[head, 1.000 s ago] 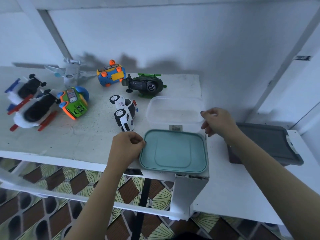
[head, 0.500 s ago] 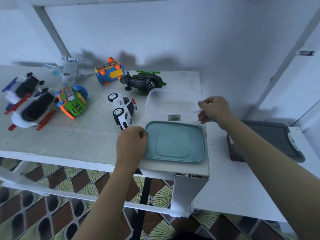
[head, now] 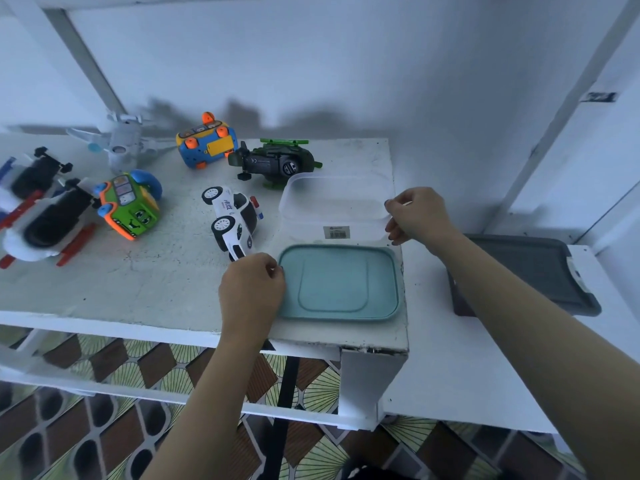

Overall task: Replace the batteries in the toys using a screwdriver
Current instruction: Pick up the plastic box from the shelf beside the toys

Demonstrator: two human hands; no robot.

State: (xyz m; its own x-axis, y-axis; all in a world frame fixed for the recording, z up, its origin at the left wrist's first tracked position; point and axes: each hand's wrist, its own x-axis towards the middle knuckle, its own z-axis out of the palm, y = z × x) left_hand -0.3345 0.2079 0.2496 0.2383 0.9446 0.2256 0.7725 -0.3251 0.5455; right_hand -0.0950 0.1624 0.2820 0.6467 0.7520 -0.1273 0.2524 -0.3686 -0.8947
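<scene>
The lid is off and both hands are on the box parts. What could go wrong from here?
1. The lid lies near the front edge of the table, and the left hand pinches only its left side; a slip might send it to the floor.
2. The police car lies on its side right beside that hand and could get knocked.
3. The right hand grips the clear container by one rim only, so it may tilt or slide.
</scene>
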